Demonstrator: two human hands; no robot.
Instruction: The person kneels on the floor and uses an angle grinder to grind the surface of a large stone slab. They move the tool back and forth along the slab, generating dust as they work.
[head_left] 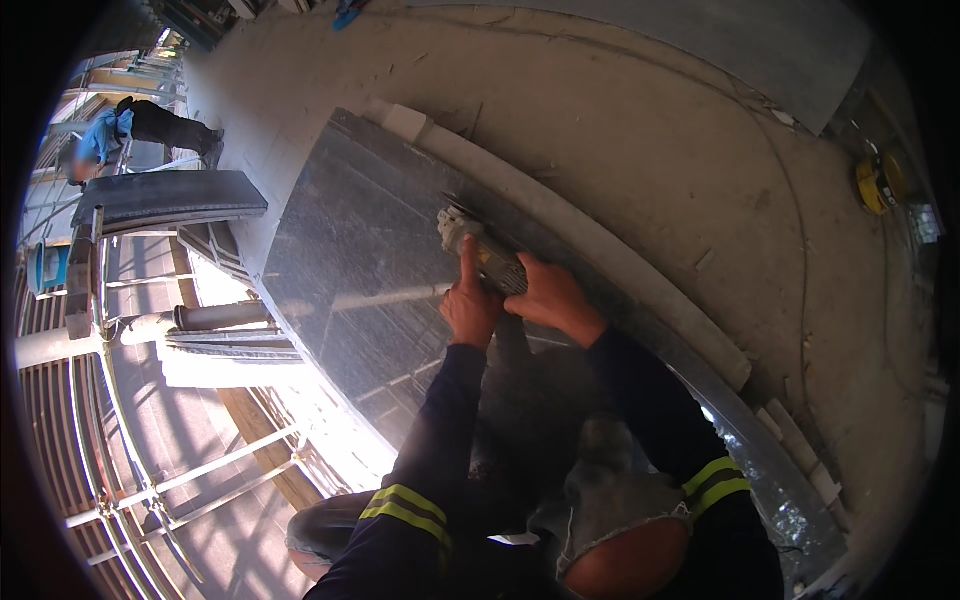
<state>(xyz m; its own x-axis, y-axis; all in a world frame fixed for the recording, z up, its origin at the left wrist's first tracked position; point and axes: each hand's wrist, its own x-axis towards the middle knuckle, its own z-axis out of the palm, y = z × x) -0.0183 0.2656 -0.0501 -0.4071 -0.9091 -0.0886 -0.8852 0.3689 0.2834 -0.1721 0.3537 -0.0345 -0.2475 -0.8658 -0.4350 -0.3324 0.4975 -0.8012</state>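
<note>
An angle grinder with a grey body lies over a large dark polished slab, its thin disc near the slab's far right edge. My right hand is wrapped around the grinder's body. My left hand holds the grinder from the left side, with the index finger stretched along it toward the head and the other fingers curled. Whether the disc touches the slab I cannot tell. Both my sleeves are dark with yellow bands.
Pale strips of stone lie along the slab's right edge. A cable runs over the dusty floor toward a yellow reel-like object. To the left are scaffold tubes and another dark slab. A person in blue bends nearby.
</note>
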